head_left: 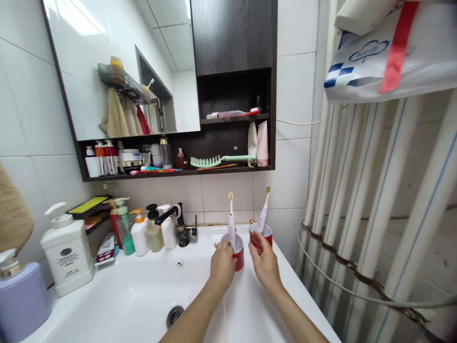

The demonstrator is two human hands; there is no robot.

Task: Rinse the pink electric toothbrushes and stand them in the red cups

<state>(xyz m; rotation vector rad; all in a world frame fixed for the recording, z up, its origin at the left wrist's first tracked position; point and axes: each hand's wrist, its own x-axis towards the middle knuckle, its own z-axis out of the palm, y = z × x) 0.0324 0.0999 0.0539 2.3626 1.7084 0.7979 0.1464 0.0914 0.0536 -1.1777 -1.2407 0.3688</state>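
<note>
Two hands [222, 261] [264, 263] at two cups [240, 259] [269, 237], two toothbrushes [232, 226] [263, 218] inside.

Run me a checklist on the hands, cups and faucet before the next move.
1. Grip of the left hand on the nearer round red cup with a white interior: ok, fingers and thumb appear to hold its side.
2. Grip of the right hand on the farther round red cup with a white interior: cannot tell, the hand hides any contact.
3. Slim pale pink toothbrush head-up in the nearer cup: ok.
4. Slim pale lilac toothbrush head-up in the farther cup: ok.
5. Cups apart: ok, a gap shows between them.
6. Glossy black faucet off: ok, no stream shows.
</note>
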